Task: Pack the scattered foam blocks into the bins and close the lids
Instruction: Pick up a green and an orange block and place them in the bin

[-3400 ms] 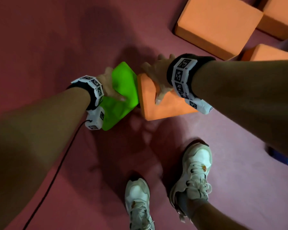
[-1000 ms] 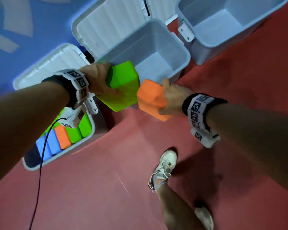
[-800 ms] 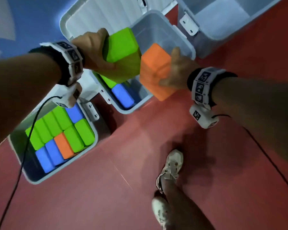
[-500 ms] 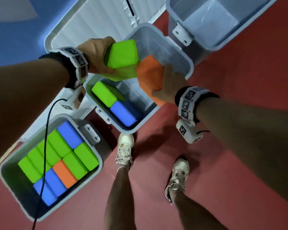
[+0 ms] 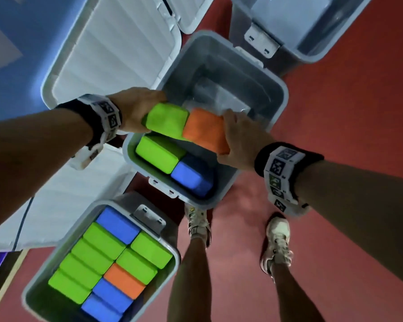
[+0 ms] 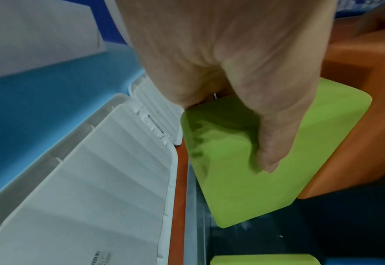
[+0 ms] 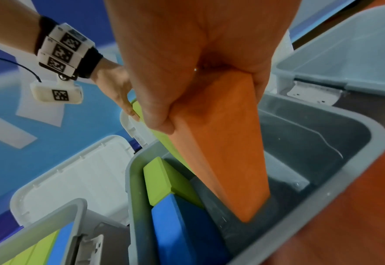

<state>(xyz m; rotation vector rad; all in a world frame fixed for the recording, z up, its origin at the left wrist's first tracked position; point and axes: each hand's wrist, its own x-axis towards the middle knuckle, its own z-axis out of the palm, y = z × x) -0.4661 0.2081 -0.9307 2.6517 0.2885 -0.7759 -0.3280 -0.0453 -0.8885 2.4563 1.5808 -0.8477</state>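
My left hand (image 5: 137, 110) grips a green foam block (image 5: 169, 119) (image 6: 243, 161), thumb across its broad face. My right hand (image 5: 242, 138) grips an orange foam block (image 5: 205, 130) (image 7: 223, 152) by its end. Both blocks touch side by side and hang inside the mouth of the middle grey bin (image 5: 277, 89) (image 7: 345, 161). At that bin's near end stand a green block (image 5: 156, 153) and a blue block (image 5: 192, 175); its far part shows bare floor.
A near-left bin (image 5: 33, 296) is packed with several green, blue and orange blocks. A third bin (image 5: 312, 56) at the top right holds nothing visible. White lids (image 5: 112, 54) lie open to the left. My feet (image 5: 277, 242) stand on red floor beside the bins.
I carried both blocks from the floor to the bins. Over the last second both hands have lowered them from above the rim into the middle bin's opening.
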